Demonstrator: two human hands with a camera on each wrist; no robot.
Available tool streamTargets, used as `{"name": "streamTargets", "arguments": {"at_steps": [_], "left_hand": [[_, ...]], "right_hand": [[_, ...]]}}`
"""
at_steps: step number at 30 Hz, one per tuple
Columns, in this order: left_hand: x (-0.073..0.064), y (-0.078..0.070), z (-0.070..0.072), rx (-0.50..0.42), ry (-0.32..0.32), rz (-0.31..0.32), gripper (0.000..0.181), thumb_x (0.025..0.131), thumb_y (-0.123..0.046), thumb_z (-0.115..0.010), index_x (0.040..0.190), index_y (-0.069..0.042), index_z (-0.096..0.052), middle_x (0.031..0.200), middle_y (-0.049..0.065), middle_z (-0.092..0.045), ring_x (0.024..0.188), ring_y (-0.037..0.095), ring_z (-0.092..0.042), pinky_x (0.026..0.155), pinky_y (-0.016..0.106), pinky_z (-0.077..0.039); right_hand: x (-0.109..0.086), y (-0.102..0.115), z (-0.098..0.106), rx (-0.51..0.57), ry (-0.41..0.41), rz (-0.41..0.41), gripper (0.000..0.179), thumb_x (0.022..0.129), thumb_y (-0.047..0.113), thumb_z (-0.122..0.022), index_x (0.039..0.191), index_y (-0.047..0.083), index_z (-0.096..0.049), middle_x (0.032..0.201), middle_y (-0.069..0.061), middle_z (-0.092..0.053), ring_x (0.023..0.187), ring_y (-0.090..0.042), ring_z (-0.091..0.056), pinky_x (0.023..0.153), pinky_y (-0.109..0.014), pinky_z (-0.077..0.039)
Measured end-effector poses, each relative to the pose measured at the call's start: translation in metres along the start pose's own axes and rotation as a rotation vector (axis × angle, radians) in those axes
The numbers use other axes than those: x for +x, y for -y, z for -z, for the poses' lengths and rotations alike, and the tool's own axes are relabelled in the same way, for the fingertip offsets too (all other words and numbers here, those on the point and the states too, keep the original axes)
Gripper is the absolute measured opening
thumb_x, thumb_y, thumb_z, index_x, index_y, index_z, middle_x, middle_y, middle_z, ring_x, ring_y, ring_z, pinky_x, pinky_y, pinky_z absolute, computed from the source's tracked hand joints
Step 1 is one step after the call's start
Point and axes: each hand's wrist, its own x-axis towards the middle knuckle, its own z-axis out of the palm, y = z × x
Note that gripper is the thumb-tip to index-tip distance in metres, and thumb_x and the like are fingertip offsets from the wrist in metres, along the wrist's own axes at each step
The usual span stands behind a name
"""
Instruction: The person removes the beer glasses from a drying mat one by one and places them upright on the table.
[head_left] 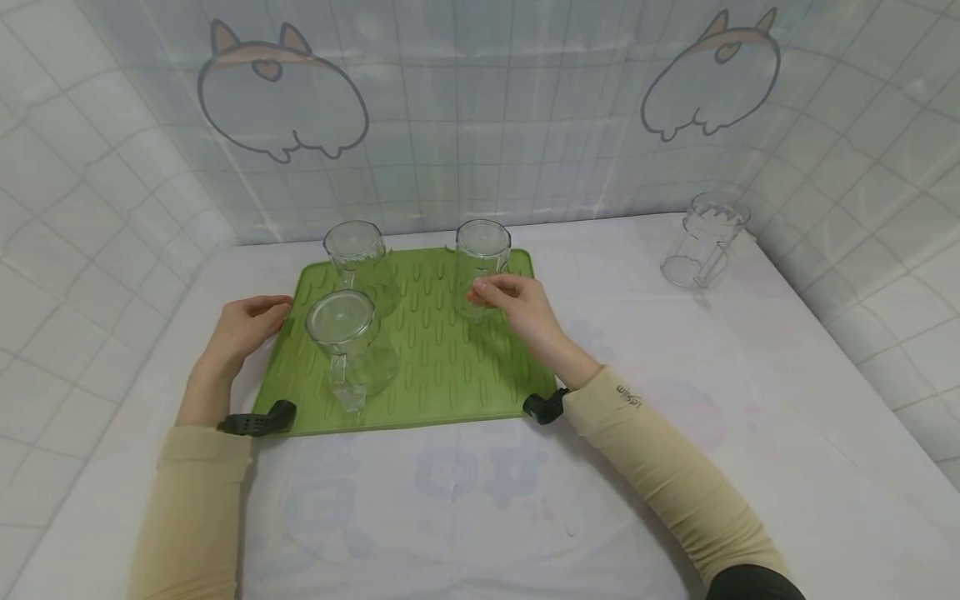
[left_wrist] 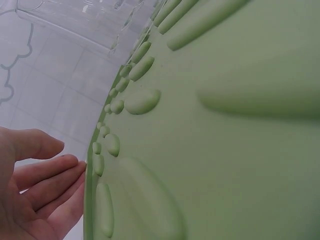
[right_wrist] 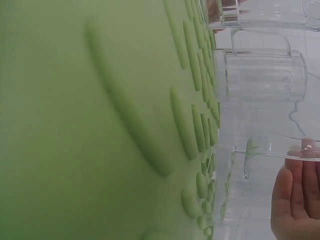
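A green ridged mat [head_left: 427,367] lies on the table with three clear glass mugs on it. At the back right of the mat, my right hand [head_left: 517,308] pinches the handle of one glass mug [head_left: 480,242], thumb and fingertips close together. Its fingers show through the glass in the right wrist view [right_wrist: 300,195]. The second glass mug [head_left: 356,246] stands at the back left, and the third glass mug [head_left: 345,325] in front of it, handle toward me. My left hand [head_left: 247,329] rests at the mat's left edge, fingers loosely bent and holding nothing; its fingertips touch the edge.
Another glass mug [head_left: 705,242] stands on the white patterned tablecloth [head_left: 645,333] at the far right, off the mat. A tiled-pattern curtain [head_left: 510,125] with cartoon animals rises behind the table, with similar sheets at both sides.
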Motion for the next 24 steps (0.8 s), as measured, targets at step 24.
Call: {"name": "streamTargets", "arguments": {"at_steps": [24], "left_hand": [[-0.0016, 0.0017, 0.0012, -0.004, 0.000, -0.019, 0.061, 0.097, -0.043, -0.043, 0.137, 0.002, -0.044, 0.136, 0.024, -0.045, 0.102, 0.002, -0.054, 0.078, 0.007, -0.047]], "right_hand": [[-0.0016, -0.0017, -0.0004, 0.032, 0.017, 0.028, 0.024, 0.094, 0.025, -0.058, 0.104, 0.005, -0.067, 0.099, -0.011, -0.067, 0.096, -0.022, -0.060, 0.096, -0.052, -0.043]]}}
